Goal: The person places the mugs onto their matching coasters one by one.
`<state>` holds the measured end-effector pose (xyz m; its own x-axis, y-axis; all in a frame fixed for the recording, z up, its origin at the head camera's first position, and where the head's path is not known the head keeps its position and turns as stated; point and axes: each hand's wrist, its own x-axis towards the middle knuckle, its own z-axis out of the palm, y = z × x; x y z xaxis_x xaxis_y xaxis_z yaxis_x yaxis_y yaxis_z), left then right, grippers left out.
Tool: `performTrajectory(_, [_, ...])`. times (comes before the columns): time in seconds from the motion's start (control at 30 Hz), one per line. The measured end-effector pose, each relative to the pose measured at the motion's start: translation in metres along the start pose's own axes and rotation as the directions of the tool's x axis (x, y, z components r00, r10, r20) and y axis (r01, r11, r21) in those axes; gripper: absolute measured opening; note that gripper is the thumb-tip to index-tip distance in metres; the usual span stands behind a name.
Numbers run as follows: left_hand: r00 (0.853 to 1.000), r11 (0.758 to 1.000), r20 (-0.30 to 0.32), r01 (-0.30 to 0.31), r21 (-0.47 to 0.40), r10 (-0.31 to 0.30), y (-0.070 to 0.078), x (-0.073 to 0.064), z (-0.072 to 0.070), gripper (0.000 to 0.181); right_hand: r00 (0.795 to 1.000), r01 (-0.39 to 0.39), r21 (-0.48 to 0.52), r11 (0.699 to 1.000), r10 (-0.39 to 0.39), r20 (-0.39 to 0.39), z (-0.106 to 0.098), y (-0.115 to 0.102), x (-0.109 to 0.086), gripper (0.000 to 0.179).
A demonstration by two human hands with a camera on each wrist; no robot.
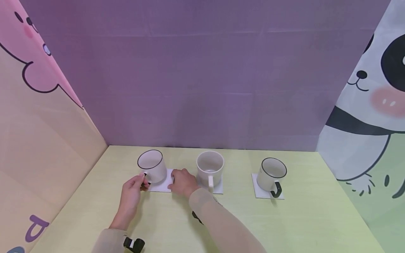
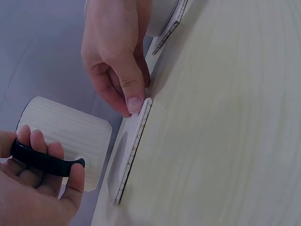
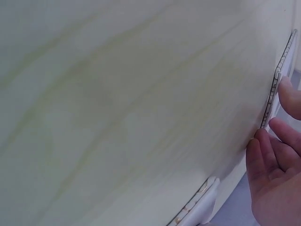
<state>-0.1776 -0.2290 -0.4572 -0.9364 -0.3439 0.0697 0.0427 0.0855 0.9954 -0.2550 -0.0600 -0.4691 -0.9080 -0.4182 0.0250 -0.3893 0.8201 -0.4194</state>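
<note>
In the head view, my left hand (image 1: pixel 131 196) grips the black handle (image 2: pixel 42 160) of a white mug (image 1: pixel 155 172) with a dark rim. The left wrist view shows the fingers hooked through that handle, and a gap between the mug's base and the white square coaster (image 2: pixel 129 155) below it. With bent fingers and thumb, my right hand (image 1: pixel 184 183) holds the right edge of this coaster, near its front corner. Just right of that hand stands an all-white mug (image 1: pixel 210 163) on another coaster (image 1: pixel 218 188), its handle facing me and partly behind my forearm.
Farther right, a white mug (image 1: pixel 273 170) with a dark rim and black handle stands on a third coaster (image 1: pixel 258 189). A purple cloth wall (image 1: pixel 202 70) rises behind the pale wooden table (image 1: pixel 303 218); printed panels flank both sides.
</note>
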Motion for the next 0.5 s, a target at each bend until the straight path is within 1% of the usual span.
performTrajectory(0.13, [1.0, 1.0, 0.001, 0.004, -0.001, -0.004, -0.001, -0.001, 0.002, 0.034, 1.0, -0.002, 0.006, 1.0, 0.002, 0.0, 0.0, -0.001, -0.001, 0.034])
performTrajectory(0.5, [0.999, 0.999, 0.01, 0.046, 0.019, -0.046, -0.004, -0.003, 0.014, 0.034, 1.0, -0.014, 0.015, 1.0, 0.014, 0.0, 0.0, -0.001, -0.001, 0.034])
